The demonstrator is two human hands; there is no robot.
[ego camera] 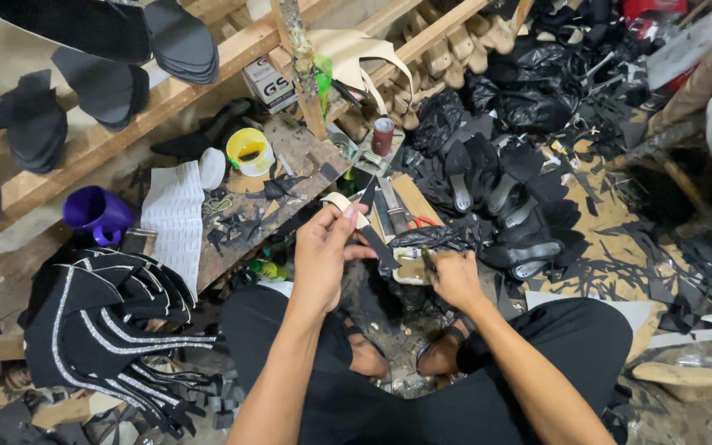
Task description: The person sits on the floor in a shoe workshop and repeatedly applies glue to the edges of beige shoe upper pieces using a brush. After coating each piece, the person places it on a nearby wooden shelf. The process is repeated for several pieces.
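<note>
— What has the left hand (323,247) got?

— A shoe strap piece (364,224), beige at the upper end and black lower down. The fingers are clenched on it from the left, thumb lying across the beige tip, so the strap runs up out of the top of the grip and down to the right below it.

— And the right hand (455,276)?

— It is closed on a thin brush or stick (428,258), pinched near its upper part. The tip points down into a small pale container (409,268) that sits just left of the knuckles, right under the lower end of the strap.

— So the two hands are close?

— Near, not touching. The strap's black end hangs between them, just above the container.

— What lies around?

— A wooden board (290,177) ahead with a yellow pot (250,151) on it, a purple mug (96,210) further left, and a red-handled tool (422,221) just beyond the strap. To the right, a heap of black heeled soles (504,198). At the lower left, a stack of black uppers with glittering trim (113,325). The person sits cross-legged in dark trousers (570,346)
</note>
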